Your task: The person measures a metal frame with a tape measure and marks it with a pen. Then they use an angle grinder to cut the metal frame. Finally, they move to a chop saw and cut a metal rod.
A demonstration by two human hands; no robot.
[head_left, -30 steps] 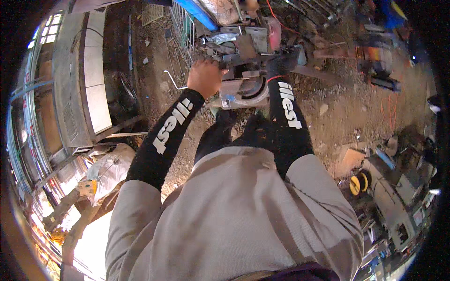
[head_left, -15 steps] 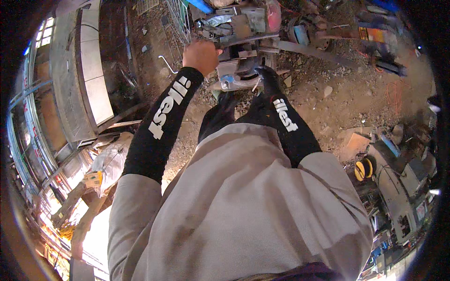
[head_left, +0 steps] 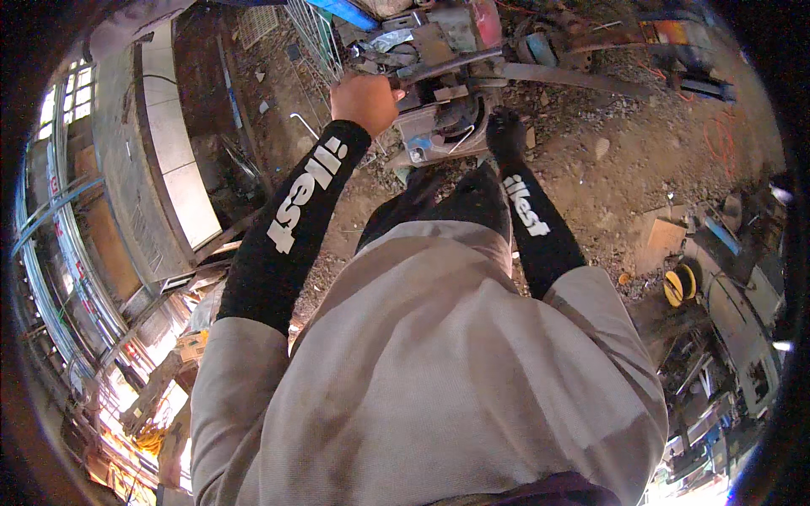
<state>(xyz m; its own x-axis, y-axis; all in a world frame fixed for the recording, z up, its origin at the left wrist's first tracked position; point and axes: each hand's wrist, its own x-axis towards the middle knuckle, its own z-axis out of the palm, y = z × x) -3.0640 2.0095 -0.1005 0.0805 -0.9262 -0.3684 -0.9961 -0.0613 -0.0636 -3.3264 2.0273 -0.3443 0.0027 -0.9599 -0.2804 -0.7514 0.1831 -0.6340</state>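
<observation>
My bare left hand (head_left: 364, 103) is closed in a fist at the near end of a dark flat metal bar (head_left: 456, 64); its fingertips are partly hidden. My right hand (head_left: 506, 135), in a dark glove, is just right of a low grey metal base (head_left: 439, 143). Its fingers blend into shadow, so I cannot see whether they hold anything. A thin pale rod (head_left: 461, 139) slants over the base, left of that glove. A small blue part (head_left: 417, 143) sits on the base's left side. A short metal block (head_left: 449, 93) lies below the bar.
A long flat metal strip (head_left: 574, 76) runs right from the work spot. Scrap metal and a red rounded object (head_left: 486, 24) lie beyond. At left stands a long bench (head_left: 126, 169). A yellow spool (head_left: 675, 287) and a brown board (head_left: 660, 243) are at right.
My right hand has moved right, away from the middle of the base. The pale rod has shifted up and now lies more slanted. My left hand stays at the bar's end.
</observation>
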